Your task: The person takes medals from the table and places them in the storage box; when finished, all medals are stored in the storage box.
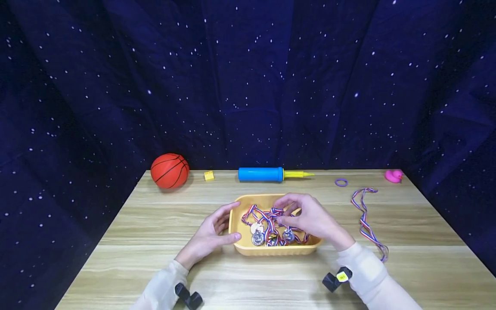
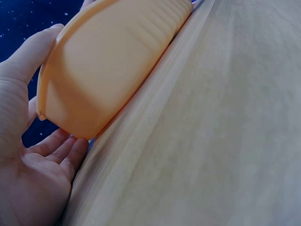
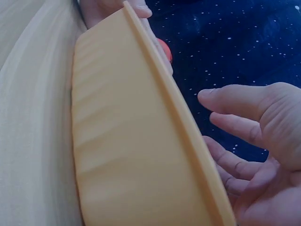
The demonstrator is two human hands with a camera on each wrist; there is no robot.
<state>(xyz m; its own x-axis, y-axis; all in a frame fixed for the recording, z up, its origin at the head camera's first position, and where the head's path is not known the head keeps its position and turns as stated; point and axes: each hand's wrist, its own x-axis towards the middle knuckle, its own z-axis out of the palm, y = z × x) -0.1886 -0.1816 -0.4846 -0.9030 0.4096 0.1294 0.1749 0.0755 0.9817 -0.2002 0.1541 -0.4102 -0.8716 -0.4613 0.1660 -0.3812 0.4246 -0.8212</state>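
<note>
A yellow plastic basin (image 1: 241, 248) stands on the table with several medals on striped ribbons in it. Two silver medals (image 1: 257, 237) (image 1: 288, 235) face up inside, among tangled red, white and blue ribbons (image 1: 270, 228). My left hand (image 1: 211, 232) grips the basin's left end, thumb on the rim and fingers around the outer wall; the left wrist view shows the fingertips low at its corner. Over the basin's right half hovers my right hand (image 1: 310, 217), its thumb and fingers apart above the ribbons. Nothing shows between them in the right wrist view.
Along the back edge are a red basketball (image 1: 169, 171), a small yellow block (image 1: 209, 175), a blue hand pump (image 1: 260, 174) with a yellow nozzle, a purple ring (image 1: 341, 182) and a pink rubber duck (image 1: 393, 175). A striped ribbon (image 1: 364, 219) lies to the basin's right.
</note>
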